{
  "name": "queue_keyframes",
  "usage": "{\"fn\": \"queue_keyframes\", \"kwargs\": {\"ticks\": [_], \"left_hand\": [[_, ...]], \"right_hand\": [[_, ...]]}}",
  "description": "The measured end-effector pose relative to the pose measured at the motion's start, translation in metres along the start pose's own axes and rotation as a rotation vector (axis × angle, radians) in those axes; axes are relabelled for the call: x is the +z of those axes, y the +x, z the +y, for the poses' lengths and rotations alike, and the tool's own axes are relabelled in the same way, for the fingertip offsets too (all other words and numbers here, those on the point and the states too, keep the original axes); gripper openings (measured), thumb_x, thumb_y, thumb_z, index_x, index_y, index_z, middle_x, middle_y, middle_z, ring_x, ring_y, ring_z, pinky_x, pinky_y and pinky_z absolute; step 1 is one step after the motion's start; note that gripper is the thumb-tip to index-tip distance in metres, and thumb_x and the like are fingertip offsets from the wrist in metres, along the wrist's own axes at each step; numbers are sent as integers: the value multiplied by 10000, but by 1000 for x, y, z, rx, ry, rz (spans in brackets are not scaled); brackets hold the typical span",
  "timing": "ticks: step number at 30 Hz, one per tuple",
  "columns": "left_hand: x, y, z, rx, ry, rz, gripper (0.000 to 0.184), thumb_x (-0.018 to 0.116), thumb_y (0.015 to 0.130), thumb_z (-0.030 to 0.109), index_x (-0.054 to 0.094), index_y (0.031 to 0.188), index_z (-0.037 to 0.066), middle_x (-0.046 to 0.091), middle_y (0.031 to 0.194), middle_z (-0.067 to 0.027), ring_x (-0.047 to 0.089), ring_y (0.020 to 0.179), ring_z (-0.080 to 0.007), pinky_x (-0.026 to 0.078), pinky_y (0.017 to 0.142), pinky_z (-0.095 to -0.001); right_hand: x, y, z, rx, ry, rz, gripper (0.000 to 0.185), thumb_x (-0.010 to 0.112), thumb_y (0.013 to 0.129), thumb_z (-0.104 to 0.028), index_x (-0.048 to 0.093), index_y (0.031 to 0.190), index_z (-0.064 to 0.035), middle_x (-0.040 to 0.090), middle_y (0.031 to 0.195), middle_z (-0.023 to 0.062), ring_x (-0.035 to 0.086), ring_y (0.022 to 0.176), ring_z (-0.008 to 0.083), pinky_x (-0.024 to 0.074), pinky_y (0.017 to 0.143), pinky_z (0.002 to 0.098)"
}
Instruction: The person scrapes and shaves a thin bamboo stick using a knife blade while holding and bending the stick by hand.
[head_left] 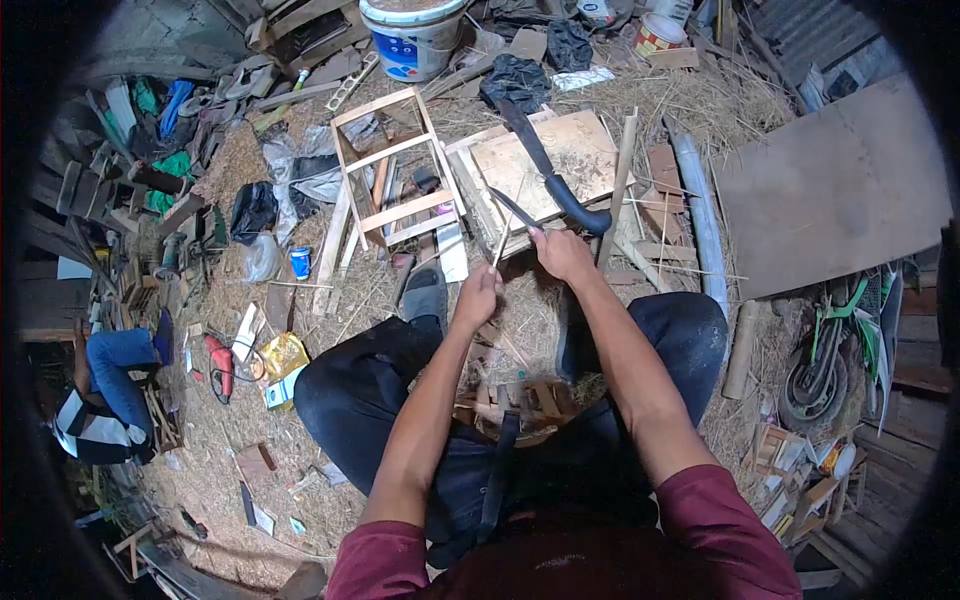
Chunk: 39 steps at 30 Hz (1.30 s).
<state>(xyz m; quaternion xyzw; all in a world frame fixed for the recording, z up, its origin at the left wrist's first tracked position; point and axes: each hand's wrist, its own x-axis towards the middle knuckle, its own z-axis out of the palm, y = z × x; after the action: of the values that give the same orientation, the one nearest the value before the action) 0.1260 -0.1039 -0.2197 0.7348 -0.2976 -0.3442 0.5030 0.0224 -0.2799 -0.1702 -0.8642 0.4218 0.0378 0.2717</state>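
My right hand (562, 255) is closed around the handle of a knife. The narrow dark knife blade (513, 208) points up and to the left, over the edge of a wooden block (562, 150). Pinched in my left hand (479, 296) is a thin wooden stick (501, 247), whose upper end reaches close to the blade. Whether stick and blade touch, I cannot tell. A machete (527, 138) with a black hooked handle lies across the block, just beyond my right hand. Left of the block stands a small wooden frame (395, 153) of pale slats.
A white and blue bucket (412, 45) stands at the back. Straw and shavings cover the ground. A red power tool (218, 368) lies at left, near a seated person in jeans (122, 365). At right are a large board (835, 190) and a green motorbike (830, 350).
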Motion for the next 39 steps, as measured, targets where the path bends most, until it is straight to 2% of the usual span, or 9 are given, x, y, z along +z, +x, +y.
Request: {"fn": "queue_keyframes", "kwargs": {"ticks": [6, 12, 13, 19, 22, 26, 34, 37, 39], "left_hand": [[0, 0, -19, -124, 28, -70, 394, 400, 1052, 321, 597, 885, 23, 573, 720, -66, 569, 707, -169, 461, 697, -340], [28, 62, 3, -213, -87, -20, 354, 424, 995, 221, 635, 836, -14, 613, 703, -114, 588, 699, -208, 468, 682, -355], [30, 66, 7, -66, -37, 17, 367, 430, 985, 219, 628, 783, -15, 622, 692, -115, 589, 685, -219, 472, 678, -370], [33, 69, -11, -52, -7, 79, 377, 425, 987, 240, 604, 767, -9, 619, 695, -158, 597, 679, -269, 466, 686, -415], [34, 48, -28, -51, -11, 110, 384, 446, 994, 282, 593, 757, 17, 552, 617, -104, 541, 588, -191, 438, 603, -359], [18, 31, -29, 74, 114, 130, 398, 439, 1014, 302, 594, 785, 16, 581, 668, -116, 555, 643, -238, 451, 667, -371], [4, -11, 4, -106, 68, 53, 371, 438, 1002, 279, 605, 790, 23, 579, 692, -99, 566, 685, -219, 452, 684, -371], [-17, 7, 47, -140, -88, 71, 369, 423, 1010, 266, 621, 817, 21, 570, 682, -38, 568, 679, -176, 452, 671, -331], [-40, 13, 93, -199, -321, 63, 305, 414, 1010, 237, 621, 928, 27, 492, 623, -2, 478, 525, -125, 373, 485, -288]], "right_hand": [[13, 5, 11, -7, 56, 0, 635, 364, 1004, -509, 706, 931, 20, 656, 938, 332, 631, 945, 501, 503, 859, 558], [5, -5, 5, -21, 10, -76, 630, 402, 982, -521, 720, 918, 19, 666, 953, 322, 642, 952, 485, 502, 880, 540], [5, -3, 7, -42, 7, -82, 612, 412, 980, -512, 721, 918, 14, 667, 954, 319, 642, 953, 484, 503, 879, 539], [5, 2, 5, -80, -49, -73, 577, 425, 981, -491, 720, 940, 3, 673, 945, 308, 654, 944, 461, 510, 868, 532], [-17, -3, -7, 10, 108, -26, 582, 415, 984, -499, 723, 953, -6, 673, 972, 305, 652, 956, 459, 506, 882, 526], [-4, 8, 8, 27, -26, -27, 612, 409, 983, -516, 722, 949, 8, 680, 972, 292, 646, 954, 476, 502, 887, 532], [7, 28, 10, 65, 92, 67, 634, 409, 987, -516, 697, 917, 43, 650, 909, 345, 628, 948, 508, 497, 865, 552], [16, 37, 3, -41, 263, 78, 600, 433, 988, -508, 682, 925, 34, 678, 872, 277, 656, 891, 453, 501, 819, 490], [19, 40, -9, -90, 451, 190, 583, 454, 994, -510, 673, 911, 24, 677, 786, 205, 658, 774, 346, 489, 752, 426]]}}
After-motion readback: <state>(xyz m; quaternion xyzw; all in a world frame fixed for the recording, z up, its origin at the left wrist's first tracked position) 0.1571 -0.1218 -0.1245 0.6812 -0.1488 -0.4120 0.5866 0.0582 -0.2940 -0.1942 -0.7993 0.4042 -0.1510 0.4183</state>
